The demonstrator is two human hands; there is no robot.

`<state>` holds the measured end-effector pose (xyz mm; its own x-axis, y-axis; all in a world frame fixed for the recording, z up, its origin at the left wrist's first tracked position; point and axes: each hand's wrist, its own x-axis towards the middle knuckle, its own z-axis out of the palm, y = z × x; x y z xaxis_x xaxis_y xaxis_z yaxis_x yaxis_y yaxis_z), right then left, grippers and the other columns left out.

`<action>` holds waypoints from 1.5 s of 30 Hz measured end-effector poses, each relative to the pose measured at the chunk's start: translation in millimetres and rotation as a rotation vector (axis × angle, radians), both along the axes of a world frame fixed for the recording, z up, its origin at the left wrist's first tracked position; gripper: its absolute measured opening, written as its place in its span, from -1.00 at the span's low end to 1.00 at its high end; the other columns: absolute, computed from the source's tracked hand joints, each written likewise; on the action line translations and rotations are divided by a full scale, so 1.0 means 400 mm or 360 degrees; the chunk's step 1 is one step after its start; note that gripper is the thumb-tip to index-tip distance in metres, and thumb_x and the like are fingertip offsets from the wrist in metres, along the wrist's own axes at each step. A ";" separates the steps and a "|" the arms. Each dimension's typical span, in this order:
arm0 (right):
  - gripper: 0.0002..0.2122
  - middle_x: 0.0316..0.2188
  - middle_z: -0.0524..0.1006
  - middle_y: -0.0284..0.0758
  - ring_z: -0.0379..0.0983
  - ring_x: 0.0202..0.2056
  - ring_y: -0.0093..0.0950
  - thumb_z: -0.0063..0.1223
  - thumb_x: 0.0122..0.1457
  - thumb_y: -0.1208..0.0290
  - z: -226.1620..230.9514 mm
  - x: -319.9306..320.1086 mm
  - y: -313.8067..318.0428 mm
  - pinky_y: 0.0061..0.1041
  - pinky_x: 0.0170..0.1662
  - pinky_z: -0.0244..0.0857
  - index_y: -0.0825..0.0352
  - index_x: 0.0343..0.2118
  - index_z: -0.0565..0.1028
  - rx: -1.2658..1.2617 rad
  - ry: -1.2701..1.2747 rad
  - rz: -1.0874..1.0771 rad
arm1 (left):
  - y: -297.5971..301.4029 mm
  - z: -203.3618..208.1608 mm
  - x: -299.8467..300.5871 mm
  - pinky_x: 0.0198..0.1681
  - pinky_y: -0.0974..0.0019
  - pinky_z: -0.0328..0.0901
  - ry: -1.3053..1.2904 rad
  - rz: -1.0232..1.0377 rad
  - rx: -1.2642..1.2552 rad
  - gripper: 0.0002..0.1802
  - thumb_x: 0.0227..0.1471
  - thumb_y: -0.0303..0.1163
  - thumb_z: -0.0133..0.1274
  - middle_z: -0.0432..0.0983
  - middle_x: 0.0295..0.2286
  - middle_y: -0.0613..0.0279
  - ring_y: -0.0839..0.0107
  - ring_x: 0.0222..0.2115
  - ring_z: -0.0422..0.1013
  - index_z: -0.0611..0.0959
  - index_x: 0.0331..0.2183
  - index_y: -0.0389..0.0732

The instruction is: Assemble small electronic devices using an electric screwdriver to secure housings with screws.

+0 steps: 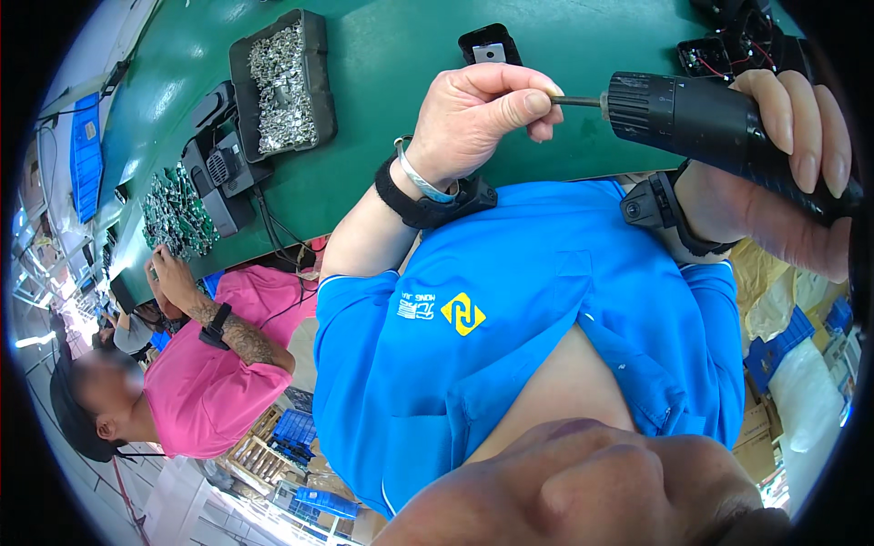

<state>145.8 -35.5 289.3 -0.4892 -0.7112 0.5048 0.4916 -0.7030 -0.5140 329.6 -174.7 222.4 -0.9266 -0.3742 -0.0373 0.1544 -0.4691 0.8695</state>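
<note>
My right hand [806, 136] is wrapped round a black electric screwdriver [692, 114], which lies nearly level and points left. From its nose a thin dark bit [581, 101] runs to my left hand [482, 114]. My left thumb and forefinger are pinched together at the end of the bit. Whether a small screw is between those fingertips is hidden. Just beyond my left hand, a small black plastic housing [467, 44] with a metal plate [490, 54] in it lies on the green table [391, 55].
A dark tray [320, 102] of small metal parts lies left of my left hand. Beside it are black devices [223, 164] with cables and a pile of green circuit boards [177, 214], near a pink-shirted person [228, 364]. Black assemblies with red wires [706, 56] sit far right.
</note>
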 end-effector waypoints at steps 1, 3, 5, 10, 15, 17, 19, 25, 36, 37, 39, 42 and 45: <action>-0.73 -0.54 0.33 -0.52 0.23 -0.49 -0.66 0.07 -0.26 0.30 0.000 0.000 0.001 -0.64 -0.30 0.06 0.14 -0.39 0.37 -0.0001 -0.0002 -0.0004 | 0.000 0.000 0.000 -0.47 0.45 0.27 0.0000 -0.0001 0.0001 -0.79 -0.07 -0.41 -0.02 0.44 -0.53 0.13 0.46 -0.56 0.34 0.51 -0.34 -0.31; -0.73 -0.54 0.33 -0.53 0.24 -0.50 -0.67 0.08 -0.27 0.31 -0.001 0.001 0.000 -0.64 -0.30 0.06 0.13 -0.41 0.38 -0.0003 -0.0010 0.0000 | 0.000 -0.001 0.002 -0.47 0.46 0.27 0.0015 -0.0011 -0.0007 -0.79 -0.09 -0.43 0.00 0.44 -0.53 0.13 0.46 -0.55 0.35 0.51 -0.34 -0.32; -0.74 -0.55 0.33 -0.53 0.24 -0.51 -0.67 0.09 -0.28 0.32 0.002 0.001 -0.001 -0.65 -0.31 0.06 0.13 -0.42 0.39 -0.0001 -0.0020 0.0002 | -0.001 0.003 0.004 -0.45 0.46 0.28 -0.0026 -0.0027 -0.0042 -0.77 -0.11 -0.44 0.02 0.44 -0.51 0.14 0.46 -0.55 0.36 0.50 -0.33 -0.33; -0.76 -0.57 0.34 -0.54 0.25 -0.52 -0.68 0.10 -0.30 0.33 0.009 -0.001 0.001 -0.67 -0.31 0.08 0.12 -0.46 0.40 -0.0005 -0.0064 0.0000 | -0.010 0.027 0.018 -0.30 0.43 0.28 0.0071 0.0240 -0.0840 -0.61 -0.20 -0.44 0.12 0.38 -0.34 0.16 0.47 -0.42 0.37 0.45 -0.26 -0.37; -0.78 -0.59 0.35 -0.55 0.27 -0.53 -0.69 0.12 -0.33 0.34 0.017 -0.007 -0.011 -0.68 -0.32 0.09 0.10 -0.49 0.42 0.0013 -0.0134 -0.0003 | -0.061 0.012 0.051 -0.06 0.27 0.12 -0.0274 0.0374 -0.2106 -0.13 -0.54 -0.41 0.29 0.13 -0.09 0.11 0.15 -0.09 0.12 0.28 -0.06 -0.17; -0.77 -0.60 0.35 -0.55 0.27 -0.53 -0.69 0.12 -0.33 0.34 0.015 -0.002 -0.018 -0.68 -0.32 0.09 0.09 -0.50 0.43 0.0041 -0.0155 -0.0060 | -0.053 -0.006 0.050 -0.05 0.21 0.13 -0.0519 0.0185 -0.2362 -0.02 -0.58 -0.42 0.29 0.06 -0.06 0.09 0.12 -0.07 0.10 0.18 -0.01 -0.14; -0.75 -0.59 0.35 -0.54 0.27 -0.53 -0.68 0.12 -0.33 0.31 0.012 0.002 -0.022 -0.67 -0.31 0.09 0.10 -0.46 0.42 0.0084 -0.0086 -0.0111 | -0.051 -0.011 0.039 -0.06 0.20 0.13 -0.0535 0.0183 -0.2382 0.00 -0.59 -0.44 0.27 0.04 -0.05 0.08 0.11 -0.07 0.09 0.15 0.00 -0.10; -0.66 -0.58 0.35 -0.51 0.26 -0.50 -0.66 0.08 -0.28 0.27 0.001 0.009 -0.026 -0.62 -0.29 0.08 0.18 -0.34 0.37 0.0072 0.0057 -0.0132 | -0.073 0.006 0.004 -0.04 0.21 0.09 -0.0596 0.0005 -0.2312 -0.09 -0.42 -0.45 0.17 0.12 -0.13 -0.09 0.00 -0.11 0.12 0.05 -0.01 -0.31; -0.65 -0.55 0.34 -0.52 0.24 -0.47 -0.68 0.10 -0.27 0.25 -0.019 -0.007 -0.011 -0.64 -0.29 0.06 0.18 -0.33 0.36 0.0043 -0.0024 -0.0001 | -0.011 -0.012 0.021 -0.19 0.29 0.25 -0.0125 0.0413 -0.2074 0.02 -0.58 -0.42 0.32 0.30 -0.24 0.03 0.24 -0.25 0.32 0.13 -0.02 -0.28; -0.65 -0.55 0.34 -0.52 0.24 -0.47 -0.68 0.10 -0.26 0.25 -0.021 -0.007 -0.012 -0.64 -0.29 0.06 0.17 -0.32 0.36 0.0034 -0.0024 0.0023 | -0.006 -0.011 0.019 -0.19 0.29 0.25 -0.0123 0.0411 -0.2067 0.02 -0.58 -0.42 0.32 0.30 -0.24 0.03 0.24 -0.25 0.32 0.13 -0.02 -0.28; -0.65 -0.54 0.34 -0.53 0.24 -0.47 -0.68 0.10 -0.25 0.26 -0.024 -0.004 -0.015 -0.64 -0.29 0.06 0.16 -0.32 0.36 0.0029 -0.0023 0.0041 | 0.005 -0.008 0.012 -0.18 0.30 0.24 -0.0082 0.0422 -0.1925 0.04 -0.58 -0.47 0.31 0.29 -0.22 0.04 0.26 -0.24 0.32 0.10 0.00 -0.27; -0.66 -0.54 0.34 -0.53 0.24 -0.47 -0.67 0.08 -0.24 0.25 -0.029 0.001 -0.017 -0.64 -0.29 0.06 0.13 -0.31 0.35 0.0021 -0.0006 0.0040 | 0.015 -0.007 0.010 -0.17 0.31 0.24 -0.0046 0.0393 -0.1883 0.05 -0.57 -0.51 0.29 0.27 -0.20 0.04 0.27 -0.23 0.32 0.07 0.01 -0.26; -0.67 -0.52 0.34 -0.53 0.24 -0.46 -0.67 0.07 -0.23 0.24 -0.030 -0.002 -0.017 -0.63 -0.29 0.06 0.11 -0.31 0.35 0.0052 0.0057 0.0046 | 0.017 -0.005 0.008 -0.17 0.32 0.23 0.0014 0.0389 -0.1934 0.05 -0.56 -0.52 0.28 0.27 -0.19 0.03 0.27 -0.23 0.32 0.07 0.02 -0.26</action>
